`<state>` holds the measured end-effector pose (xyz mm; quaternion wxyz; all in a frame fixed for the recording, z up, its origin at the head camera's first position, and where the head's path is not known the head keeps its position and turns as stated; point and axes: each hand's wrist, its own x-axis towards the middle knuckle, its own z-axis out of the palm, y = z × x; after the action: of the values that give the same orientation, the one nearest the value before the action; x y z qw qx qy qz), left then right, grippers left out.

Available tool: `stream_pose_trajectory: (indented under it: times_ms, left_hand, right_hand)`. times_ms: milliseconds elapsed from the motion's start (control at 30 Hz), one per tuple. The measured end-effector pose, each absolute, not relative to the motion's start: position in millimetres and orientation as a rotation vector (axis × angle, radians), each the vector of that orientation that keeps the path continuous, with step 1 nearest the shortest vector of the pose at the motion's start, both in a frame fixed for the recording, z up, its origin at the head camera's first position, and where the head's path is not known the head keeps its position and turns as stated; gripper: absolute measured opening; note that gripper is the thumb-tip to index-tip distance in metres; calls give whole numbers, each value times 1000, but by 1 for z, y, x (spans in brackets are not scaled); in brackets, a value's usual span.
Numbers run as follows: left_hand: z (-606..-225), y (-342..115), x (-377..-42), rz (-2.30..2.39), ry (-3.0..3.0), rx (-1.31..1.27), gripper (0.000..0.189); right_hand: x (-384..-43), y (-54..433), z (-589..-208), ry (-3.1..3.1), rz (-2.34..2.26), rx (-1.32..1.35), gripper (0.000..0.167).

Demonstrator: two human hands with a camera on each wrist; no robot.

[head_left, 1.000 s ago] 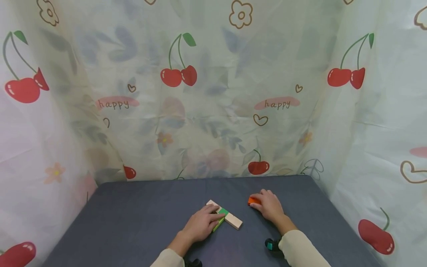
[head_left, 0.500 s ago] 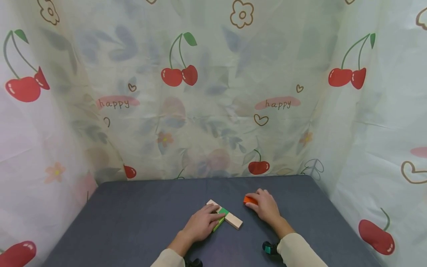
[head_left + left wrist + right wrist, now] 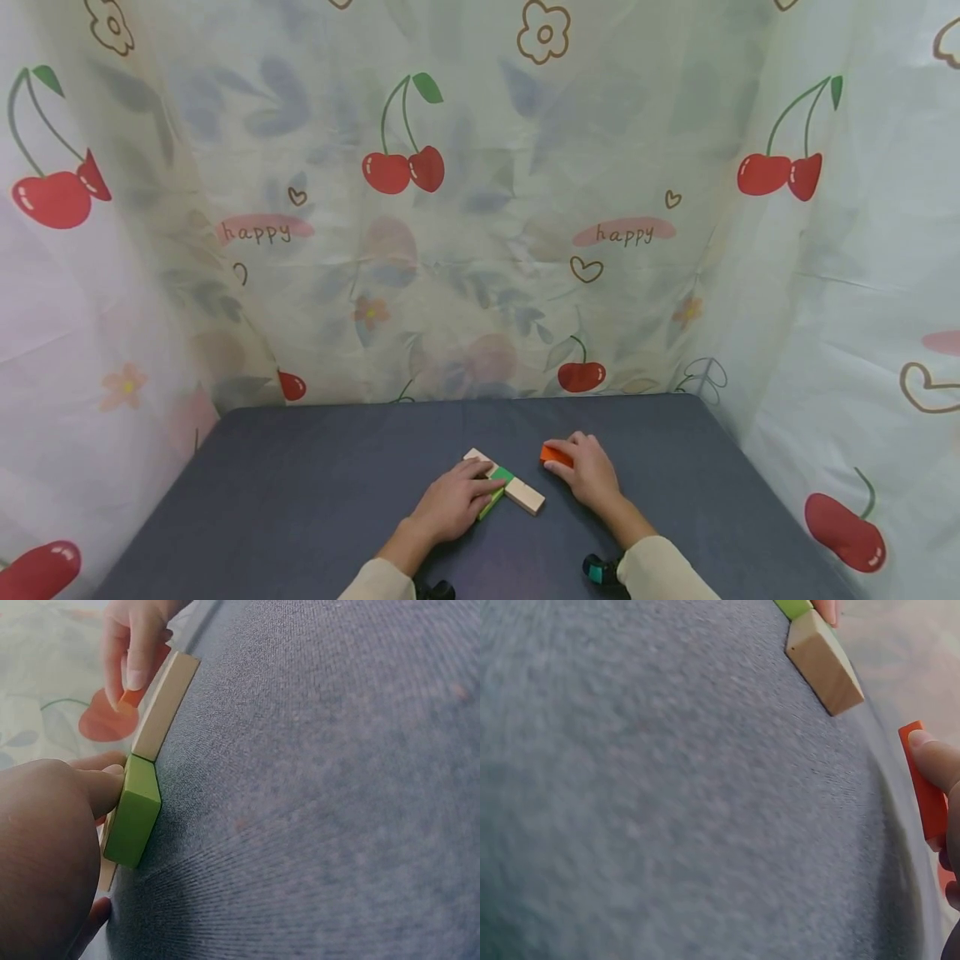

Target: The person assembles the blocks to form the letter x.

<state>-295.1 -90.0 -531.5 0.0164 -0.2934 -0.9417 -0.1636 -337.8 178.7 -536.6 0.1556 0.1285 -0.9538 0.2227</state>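
My left hand [image 3: 448, 503] rests on several joined wooden blocks, its fingers lying over them. A light green block [image 3: 135, 817] shows under the fingers in the left wrist view. A darker green block [image 3: 502, 476] lies between a plain wooden block [image 3: 525, 496] and another plain wooden block [image 3: 476, 455], partly covered by the fingers. Just beyond and to the right of this row, my right hand [image 3: 592, 473] pinches an orange block [image 3: 927, 784] between thumb and fingers. The orange block is apart from the others.
A dark grey cloth-covered table [image 3: 315, 483] lies under everything. Behind it and at both sides hangs a curtain [image 3: 480, 250] printed with cherries. A black wrist device [image 3: 600, 572] sits beside the right sleeve [image 3: 663, 571].
My right hand has moved left with the orange block, closer to the joined blocks. The left hand and the blocks under it stay in place.
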Motion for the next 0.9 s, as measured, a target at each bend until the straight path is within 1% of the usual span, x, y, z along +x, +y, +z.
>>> stream_pose_trajectory:
  times_ms: [200, 767, 900]
  left_hand:
    - [-532, -90, -295, -515, -2934, -920, 37]
    - [-534, -92, -296, -539, -2913, -931, 37]
    - [-534, -92, -296, -542, -2906, -935, 36]
  right_hand:
    - [-335, 174, -540, -2715, 677, 405, 37]
    - [-334, 165, -544, -2779, 604, 480, 33]
    - [-334, 163, -544, -2769, 591, 532, 32]
